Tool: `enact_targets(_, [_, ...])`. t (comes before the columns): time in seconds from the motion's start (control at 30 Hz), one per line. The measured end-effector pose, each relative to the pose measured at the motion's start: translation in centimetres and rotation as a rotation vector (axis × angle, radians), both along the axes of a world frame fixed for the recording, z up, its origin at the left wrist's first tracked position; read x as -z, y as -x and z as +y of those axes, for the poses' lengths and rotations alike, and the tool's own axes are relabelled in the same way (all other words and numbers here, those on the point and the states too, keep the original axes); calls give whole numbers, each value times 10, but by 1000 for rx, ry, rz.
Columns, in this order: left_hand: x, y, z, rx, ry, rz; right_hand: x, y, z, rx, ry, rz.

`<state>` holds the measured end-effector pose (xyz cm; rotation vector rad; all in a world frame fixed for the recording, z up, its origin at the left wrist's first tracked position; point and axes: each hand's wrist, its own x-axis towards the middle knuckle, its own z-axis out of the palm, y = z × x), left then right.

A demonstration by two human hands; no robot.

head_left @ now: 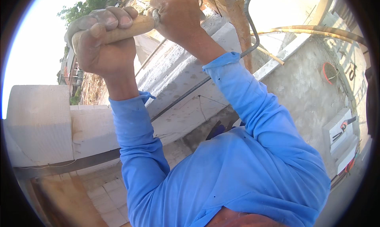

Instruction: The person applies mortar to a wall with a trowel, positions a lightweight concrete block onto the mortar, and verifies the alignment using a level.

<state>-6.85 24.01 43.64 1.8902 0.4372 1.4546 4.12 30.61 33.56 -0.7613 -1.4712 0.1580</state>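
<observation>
Gripping a wooden handle [141, 26], left hand [96, 49] closed, right hand [179, 16] curled, its hold unclear

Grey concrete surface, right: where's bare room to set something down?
Between the blue right sleeve and the rectangular white block bearing tools, the grey concrete surface looks bare. Crowded: around the hands, pale wooden handle and bent metal rod.

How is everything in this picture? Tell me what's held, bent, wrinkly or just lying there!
Left hand: closed around the wooden handle.
Wooden handle: held.
Right hand: at the handle's right end; its grip is too hidden to tell.
Blue sleeves: wrinkled, reaching the wrists.
Metal rod: bent.
Red loop: lying on gray concrete.
Small tool: lying on a white block.
</observation>
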Motion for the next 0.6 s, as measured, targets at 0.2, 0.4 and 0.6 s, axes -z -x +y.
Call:
enact_targets(0.2, [-3, 36, -55, -153, 124, -18, 14, 51, -44, -7, -27, 30])
enact_targets(0.4, [-51, 44, -159, -486, 230, 455, 3, 111, -148, -818, 98, 124])
enact_targets(0.6, [-49, 63, -172, -32, 18, 307, -5, 80, -131, -824, 24, 59])
